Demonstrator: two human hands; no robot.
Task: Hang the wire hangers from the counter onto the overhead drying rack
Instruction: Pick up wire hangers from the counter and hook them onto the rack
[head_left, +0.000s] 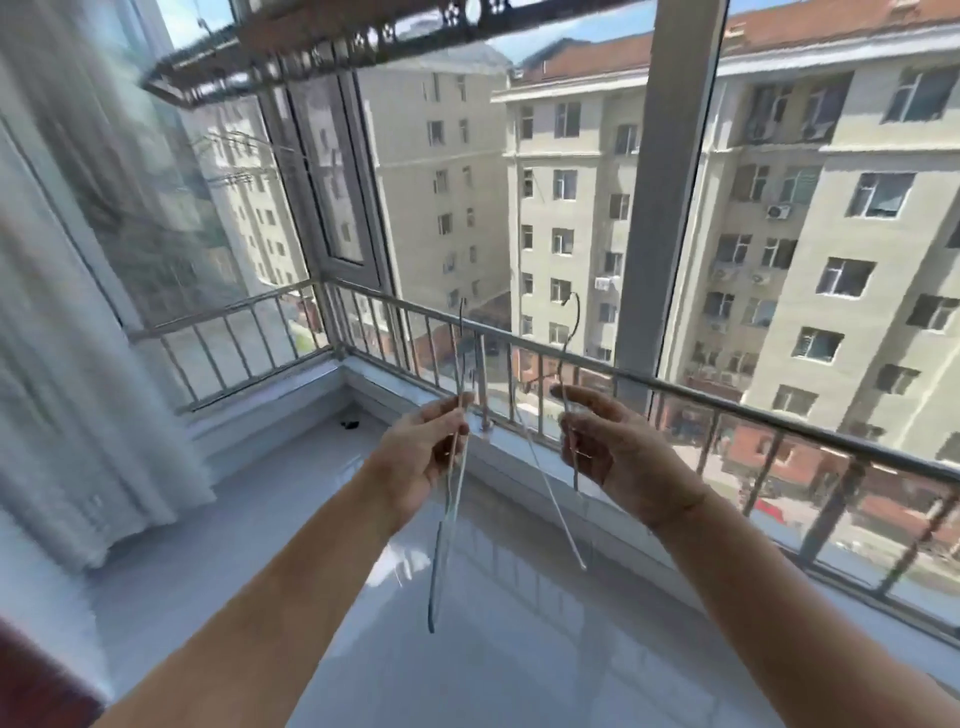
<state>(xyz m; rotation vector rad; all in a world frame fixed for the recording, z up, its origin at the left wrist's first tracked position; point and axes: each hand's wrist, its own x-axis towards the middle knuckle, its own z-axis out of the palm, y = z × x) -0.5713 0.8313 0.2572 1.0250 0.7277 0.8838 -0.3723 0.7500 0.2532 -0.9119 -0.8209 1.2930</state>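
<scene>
Evidently ready for lifting, both hands hold hangers clear of the glossy white table (493, 649) with hooks upward. The left hand (421, 462) pinches thin grey wire hangers (439, 571) edge-on, and the right hand (608, 452) has its fingers curled round a slim white wire hanger (559, 509) — below the dark perforated metal overhead rack (363, 36).

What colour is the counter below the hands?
Glossy pale grey-white counter, best seen in the head view.

Thin metal wire hangers (457, 467); glossy counter (519, 649)

Head-worn view, facing forward, close above the hands (519, 452)
</scene>
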